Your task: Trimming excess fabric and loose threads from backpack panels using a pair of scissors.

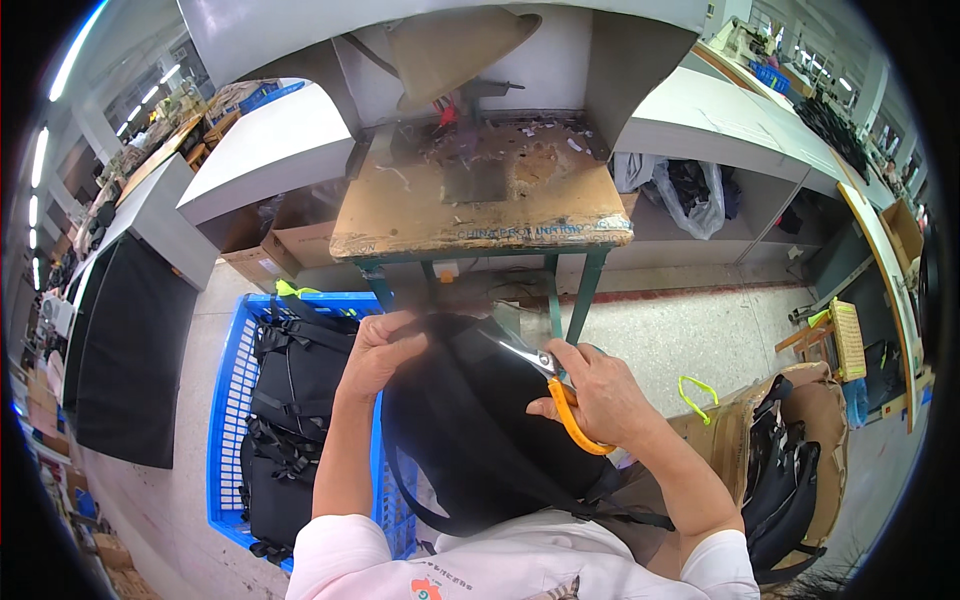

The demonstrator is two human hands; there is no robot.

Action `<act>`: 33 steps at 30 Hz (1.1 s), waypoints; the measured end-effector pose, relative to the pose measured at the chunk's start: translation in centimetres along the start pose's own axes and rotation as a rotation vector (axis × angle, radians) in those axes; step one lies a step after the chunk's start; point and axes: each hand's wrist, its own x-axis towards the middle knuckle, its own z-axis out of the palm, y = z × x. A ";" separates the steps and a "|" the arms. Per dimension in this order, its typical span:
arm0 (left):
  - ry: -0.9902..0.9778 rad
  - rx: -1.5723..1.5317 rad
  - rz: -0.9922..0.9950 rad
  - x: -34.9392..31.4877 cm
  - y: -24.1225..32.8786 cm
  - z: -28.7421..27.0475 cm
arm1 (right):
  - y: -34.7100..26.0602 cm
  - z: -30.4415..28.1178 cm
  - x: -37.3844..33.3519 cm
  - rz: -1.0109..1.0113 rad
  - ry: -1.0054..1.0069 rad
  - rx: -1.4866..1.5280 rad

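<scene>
Your white short-sleeved shirt with a printed front occupies the bottom centre of the frame, nearest the camera. Directly above it, at frame centre, a large black fabric bag with straps rests against you. Your left hand is at the bag's upper left edge, with fingers curled and thumb drawn in toward them; blur covers the fingertips, so you cannot tell what they pinch. Your right hand, right of centre, grips a pair of silver scissors with orange handles. The blades point to the upper left, over the upper part of the bag; blur at the tips prevents you from telling whether they touch the fabric.

Left of the bag, a blue slatted plastic crate contains black strapped bags. At lower right, an open brown cardboard box holds black fabric pieces; a neon yellow looped cord lies at its upper left edge. At upper centre, a worn wooden worktable with green metal legs stands beyond the bag, beneath a beige lampshade. White counters flank the worktable on both sides.
</scene>
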 end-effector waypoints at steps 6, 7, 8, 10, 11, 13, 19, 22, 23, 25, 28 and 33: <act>0.008 0.001 -0.032 0.0 0.3 0.0 | 0.3 0.7 -0.1 -0.053 0.055 0.063; 0.010 0.000 -0.029 -0.1 0.2 -0.1 | 0.2 0.6 0.0 -0.055 0.055 0.060; -0.018 0.013 -0.037 -0.2 0.3 -0.4 | -0.1 0.3 0.2 -0.085 0.086 0.052; -0.051 0.024 -0.043 0.0 0.5 -0.1 | -0.3 0.1 0.6 -0.111 0.120 0.039; 0.003 0.026 -0.037 0.1 1.0 0.8 | -0.3 0.1 0.8 -0.117 0.121 0.008; 0.041 0.022 -0.031 0.1 1.4 1.3 | -0.1 0.2 0.9 -0.126 0.124 -0.027; 0.026 0.043 -0.029 0.2 0.8 0.8 | 0.4 0.7 0.7 -0.069 0.029 0.026; 0.023 0.039 -0.055 0.3 1.0 1.0 | 0.2 -0.2 1.5 -0.107 0.060 0.029; 0.022 0.037 -0.056 0.4 1.1 1.1 | 0.1 -0.4 1.8 -0.114 0.059 -0.002; -0.023 0.001 -0.007 0.5 1.6 1.5 | 0.2 -0.4 2.0 -0.122 0.059 -0.032; -0.019 0.005 -0.007 0.5 1.5 1.4 | 1.0 -0.1 1.9 -0.068 -0.018 -0.030; -0.002 0.095 0.002 0.4 1.0 1.0 | 1.1 -1.3 2.6 -0.199 0.002 -0.006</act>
